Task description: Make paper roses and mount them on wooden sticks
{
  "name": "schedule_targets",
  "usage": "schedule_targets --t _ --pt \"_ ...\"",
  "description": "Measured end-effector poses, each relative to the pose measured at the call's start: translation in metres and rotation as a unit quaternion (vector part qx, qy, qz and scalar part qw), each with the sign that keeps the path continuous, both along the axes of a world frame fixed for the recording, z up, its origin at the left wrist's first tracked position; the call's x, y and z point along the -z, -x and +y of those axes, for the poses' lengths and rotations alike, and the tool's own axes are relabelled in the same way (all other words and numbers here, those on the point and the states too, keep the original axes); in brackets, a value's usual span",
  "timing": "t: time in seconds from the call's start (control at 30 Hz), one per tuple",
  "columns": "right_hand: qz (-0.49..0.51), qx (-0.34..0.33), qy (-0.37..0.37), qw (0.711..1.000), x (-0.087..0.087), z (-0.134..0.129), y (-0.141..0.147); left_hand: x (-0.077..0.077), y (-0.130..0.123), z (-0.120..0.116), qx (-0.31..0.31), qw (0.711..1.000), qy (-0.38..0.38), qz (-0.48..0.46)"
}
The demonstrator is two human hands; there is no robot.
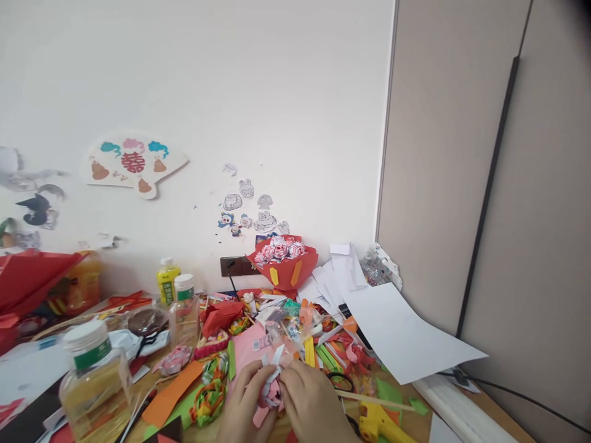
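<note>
Low in the middle of the head view, a small pink and white paper flower [272, 392] sits between my two hands. My left hand [243, 400] has its fingers curled round the flower's left side. From the right, my right hand [310, 400] pinches the flower's edge. Loose white strip ends stick up above it, and a pink strip hangs below. A pink paper sheet [247, 347] lies just behind my hands. Green and orange folded paper flowers [207, 401] rest to the left of my left hand.
A yellow glue gun [381, 423], a wooden stick [376, 400] and black-handled scissors [344, 380] lie at the right. Clear jars [95, 394] stand at the left. A red-wrapped bouquet [289, 271] stands by the wall. White paper [401, 335] and coloured scraps cover much of the table.
</note>
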State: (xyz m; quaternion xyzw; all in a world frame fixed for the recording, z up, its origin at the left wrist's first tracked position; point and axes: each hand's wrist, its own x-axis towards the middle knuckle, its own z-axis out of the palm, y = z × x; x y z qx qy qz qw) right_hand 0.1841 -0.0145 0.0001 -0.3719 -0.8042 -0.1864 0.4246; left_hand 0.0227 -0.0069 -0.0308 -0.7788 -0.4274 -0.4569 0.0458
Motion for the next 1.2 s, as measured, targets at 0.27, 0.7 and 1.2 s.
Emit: schedule_targets --t 0.27,0.7,1.2 --pt "0.009 -0.005 0.023 1.000 -0.001 -0.001 -0.001 0.002 0.001 0.001 0.000 1.000 -0.022 0.005" --pt "0.102 -0.073 0.083 0.989 -0.001 -0.002 -0.004 -0.017 -0.011 -0.013 0.023 0.999 0.016 -0.045" --pt "0.166 -0.105 0.098 0.976 -0.002 -0.003 -0.004 -0.023 -0.014 -0.016 0.034 0.994 0.074 -0.079"
